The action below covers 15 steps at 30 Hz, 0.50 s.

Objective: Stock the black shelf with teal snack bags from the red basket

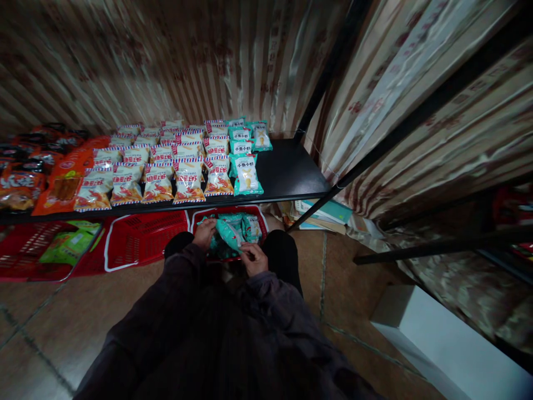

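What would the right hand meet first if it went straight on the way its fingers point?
The right hand would first meet the teal packet it is holding. Beyond that, probably the other teal packets in the red basket, though depth is hard to judge here.

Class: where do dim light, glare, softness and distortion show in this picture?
Head view: dark sleeves lose detail in shadow; head view: pale glare on the floor tiles, lower left; head view: fine print on the held turquoise snack packet unreadable; head view: white box stretched cornerward, probably wide-angle distortion.
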### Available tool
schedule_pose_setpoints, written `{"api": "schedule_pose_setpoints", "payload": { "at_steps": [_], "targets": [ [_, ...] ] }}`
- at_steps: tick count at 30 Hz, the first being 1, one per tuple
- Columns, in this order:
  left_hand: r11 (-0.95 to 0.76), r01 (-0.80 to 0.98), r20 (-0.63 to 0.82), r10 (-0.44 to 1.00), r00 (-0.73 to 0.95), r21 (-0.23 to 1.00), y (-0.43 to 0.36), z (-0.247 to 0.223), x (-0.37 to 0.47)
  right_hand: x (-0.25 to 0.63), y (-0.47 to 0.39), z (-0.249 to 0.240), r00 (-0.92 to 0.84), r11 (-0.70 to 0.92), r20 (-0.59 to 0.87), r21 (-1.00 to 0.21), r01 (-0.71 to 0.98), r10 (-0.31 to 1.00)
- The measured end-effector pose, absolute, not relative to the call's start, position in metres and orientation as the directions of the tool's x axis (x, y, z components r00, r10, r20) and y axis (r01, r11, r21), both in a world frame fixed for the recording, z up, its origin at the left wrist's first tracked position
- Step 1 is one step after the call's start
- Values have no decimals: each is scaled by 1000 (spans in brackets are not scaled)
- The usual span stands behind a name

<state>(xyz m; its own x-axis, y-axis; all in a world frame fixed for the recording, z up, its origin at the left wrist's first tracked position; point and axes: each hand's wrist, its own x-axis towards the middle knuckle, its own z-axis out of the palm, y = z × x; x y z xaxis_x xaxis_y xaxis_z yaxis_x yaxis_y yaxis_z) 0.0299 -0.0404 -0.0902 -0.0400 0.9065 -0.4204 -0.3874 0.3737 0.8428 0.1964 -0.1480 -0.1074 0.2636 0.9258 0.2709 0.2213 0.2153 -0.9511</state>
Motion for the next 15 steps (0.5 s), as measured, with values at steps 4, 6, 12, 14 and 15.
{"api": "schedule_pose_setpoints", "payload": {
  "at_steps": [4,6,12,14,15],
  "targets": [
    [457,-402,-500,866,-2,793,-45,-87,32,196,-149,-105,184,375,475,-835,403,861],
    [514,-393,-543,839,43,763,-47,-85,34,196,-149,-106,145,417,532,-780,467,834],
    [513,-376,-504,854,130,772,-56,-75,50,199,-151,-105,-11,493,573,-696,523,820],
    [484,-362,-470,873,133,796,-60,-72,52,199,-153,-104,-37,490,558,-694,527,829],
    [471,-354,-455,880,132,808,-62,-70,52,198,-154,-102,-42,483,548,-695,532,835]
  ]
}}
